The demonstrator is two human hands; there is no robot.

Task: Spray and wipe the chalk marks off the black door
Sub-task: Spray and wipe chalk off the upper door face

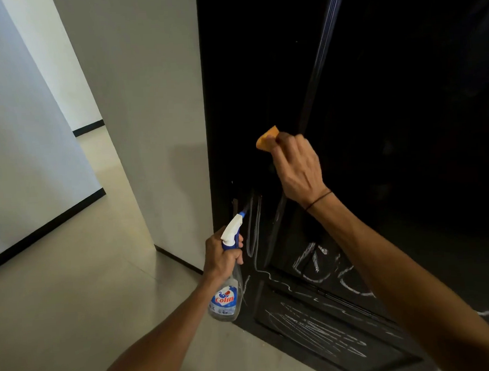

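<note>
Cloth [267,137] mostly behind right hand [297,170]

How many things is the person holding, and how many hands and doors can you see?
Spray bottle: 1, gripped by the left hand
Orange cloth: 1, held by the right hand
Hands: 2
Black door: 1, with chalk marks low down
Total: 5

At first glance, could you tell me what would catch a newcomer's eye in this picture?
The white chalk scribbles across the lower panels of the glossy black door stand out most. Above them, the right hand holds a small orange cloth against the door's upper part. At lower centre, the left hand grips a clear spray bottle with a white-and-blue trigger, its nozzle towards the door's left edge.
</note>
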